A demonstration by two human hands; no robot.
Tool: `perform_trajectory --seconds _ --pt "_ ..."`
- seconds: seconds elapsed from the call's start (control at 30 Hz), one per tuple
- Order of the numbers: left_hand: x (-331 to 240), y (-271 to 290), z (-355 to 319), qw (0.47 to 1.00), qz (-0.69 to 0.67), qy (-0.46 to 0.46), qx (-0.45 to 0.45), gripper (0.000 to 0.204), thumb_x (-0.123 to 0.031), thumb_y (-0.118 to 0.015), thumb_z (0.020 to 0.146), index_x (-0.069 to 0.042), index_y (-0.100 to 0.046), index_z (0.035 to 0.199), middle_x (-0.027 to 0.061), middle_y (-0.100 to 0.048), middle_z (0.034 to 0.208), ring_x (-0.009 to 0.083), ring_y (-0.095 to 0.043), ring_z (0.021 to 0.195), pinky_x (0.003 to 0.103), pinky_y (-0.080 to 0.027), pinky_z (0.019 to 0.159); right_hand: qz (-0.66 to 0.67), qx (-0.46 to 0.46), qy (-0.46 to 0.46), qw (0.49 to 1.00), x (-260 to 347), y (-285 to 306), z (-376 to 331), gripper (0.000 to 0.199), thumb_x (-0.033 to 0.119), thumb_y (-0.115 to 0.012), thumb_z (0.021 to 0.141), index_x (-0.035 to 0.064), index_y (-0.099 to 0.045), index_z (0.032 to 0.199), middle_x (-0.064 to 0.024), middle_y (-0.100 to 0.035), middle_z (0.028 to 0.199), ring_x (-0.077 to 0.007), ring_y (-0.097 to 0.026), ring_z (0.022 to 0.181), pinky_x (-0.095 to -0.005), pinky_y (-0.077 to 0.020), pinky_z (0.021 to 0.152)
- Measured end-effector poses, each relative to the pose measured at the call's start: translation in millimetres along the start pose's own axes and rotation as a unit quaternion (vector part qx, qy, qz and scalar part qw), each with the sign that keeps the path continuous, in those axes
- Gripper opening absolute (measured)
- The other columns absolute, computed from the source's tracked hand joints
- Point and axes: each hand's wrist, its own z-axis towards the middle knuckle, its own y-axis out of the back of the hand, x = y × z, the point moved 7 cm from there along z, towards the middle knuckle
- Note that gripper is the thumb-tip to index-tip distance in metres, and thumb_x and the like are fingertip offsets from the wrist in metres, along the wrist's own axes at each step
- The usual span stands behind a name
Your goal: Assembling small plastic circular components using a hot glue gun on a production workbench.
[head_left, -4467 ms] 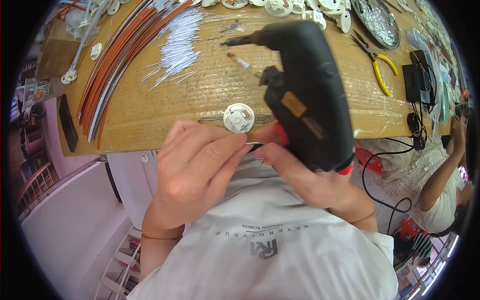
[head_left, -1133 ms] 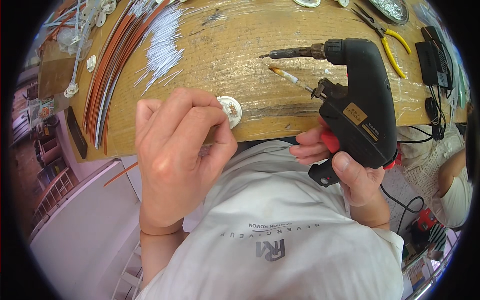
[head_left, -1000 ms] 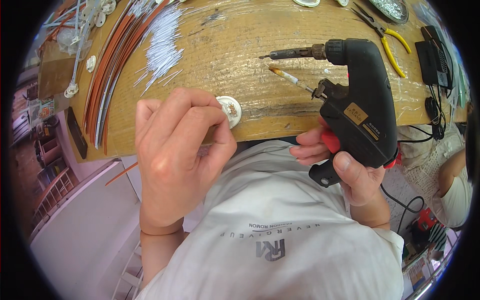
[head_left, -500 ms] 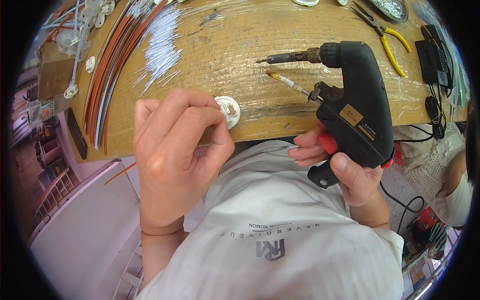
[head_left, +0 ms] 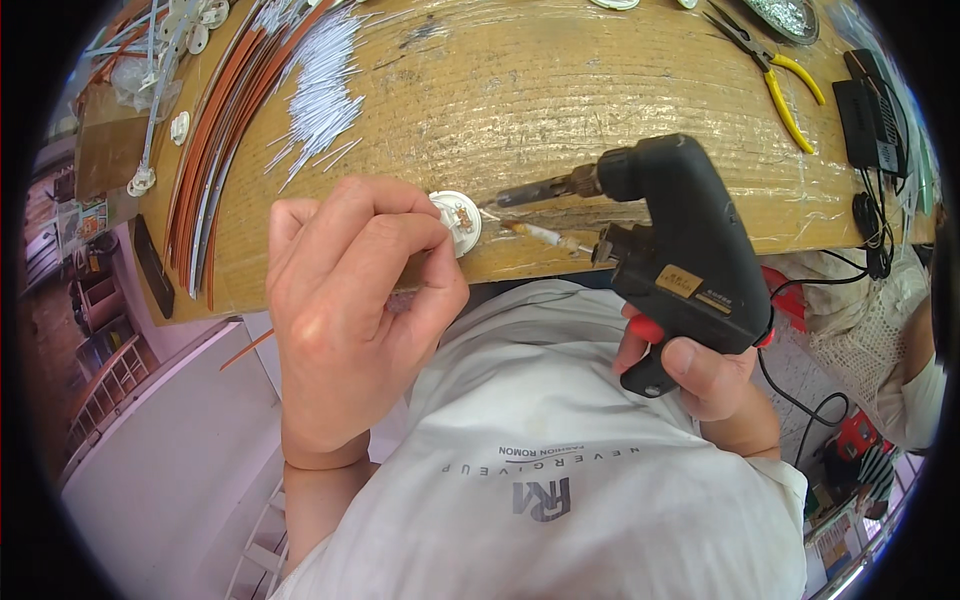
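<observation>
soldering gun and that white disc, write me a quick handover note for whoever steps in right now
Left hand: fingertips pinch the small white disc against the near edge of the wooden bench.
Right hand: grips the black soldering gun, tip pointing at the disc, very close; contact cannot be told.
Nearby: solder wire feeds from the gun toward the disc; white wire pieces, orange strips and yellow pliers lie on the bench.
Done: disc positioned, gun aimed.
Left: probably finishing the joint; whether it is soldered cannot be seen.

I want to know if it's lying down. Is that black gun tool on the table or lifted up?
Lifted up: the right hand grips the black pistol-shaped soldering gun above the wooden table.
</observation>
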Motion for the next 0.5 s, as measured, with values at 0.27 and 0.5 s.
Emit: perform_trajectory --seconds 0.27,0.5 --pt "1.2 -1.2 -0.3 1.0 -0.003 0.0 -0.004 0.018 0.011 -0.074 0.071 -0.002 -0.069 0.083 0.0062 -0.069 0.088 0.0172 -0.054 0.074 0.028 -0.042 0.066 -0.054 0.071 0.059 0.994 -8.8 -0.3 3.8 0.042 0.021 -0.075 0.086 -0.0078 -0.062 0.114 -0.0209 -0.068 0.103 -0.025 -0.071 0.069 -0.0371 -0.061 0.061" --pt "1.1 -1.2 -0.1 1.0 -0.005 0.002 -0.003 0.018 0.01 -0.074 0.071 -0.002 -0.069 0.083 0.0061 -0.069 0.088 0.0169 -0.053 0.072 0.028 -0.042 0.066 -0.065 0.079 0.067 0.993 -10.3 0.8 3.5 0.039 0.015 -0.071 0.087 -0.0076 -0.061 0.117 -0.0212 -0.067 0.104 -0.0251 -0.07 0.072 -0.0371 -0.0611 0.061"
